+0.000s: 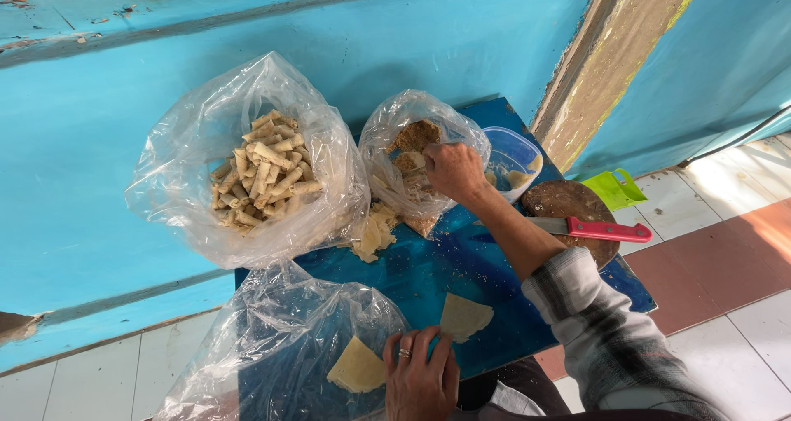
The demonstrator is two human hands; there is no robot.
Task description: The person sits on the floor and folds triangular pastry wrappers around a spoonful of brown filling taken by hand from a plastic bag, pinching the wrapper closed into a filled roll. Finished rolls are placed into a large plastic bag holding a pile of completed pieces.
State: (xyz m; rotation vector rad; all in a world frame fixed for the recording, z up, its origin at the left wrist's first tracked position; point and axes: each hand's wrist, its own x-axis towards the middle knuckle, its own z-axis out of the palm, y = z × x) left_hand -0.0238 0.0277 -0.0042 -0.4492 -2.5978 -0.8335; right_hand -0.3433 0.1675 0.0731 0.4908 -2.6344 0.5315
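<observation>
A single head-worn camera looks steeply down and forward from close above the person's own arms onto a low blue-painted wooden board (428,277) set against a turquoise painted wall (91,124), with the pale tiled floor (766,330) showing at the lower edges.

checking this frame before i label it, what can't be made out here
Head view only:
- Right hand fingers: buried in the filling bag, so any hold is hidden.
- Left hand: wrist cut off by the bottom edge.
- Tub contents: hidden behind bag and hand.
- Knife blade: partly behind the forearm.
</observation>
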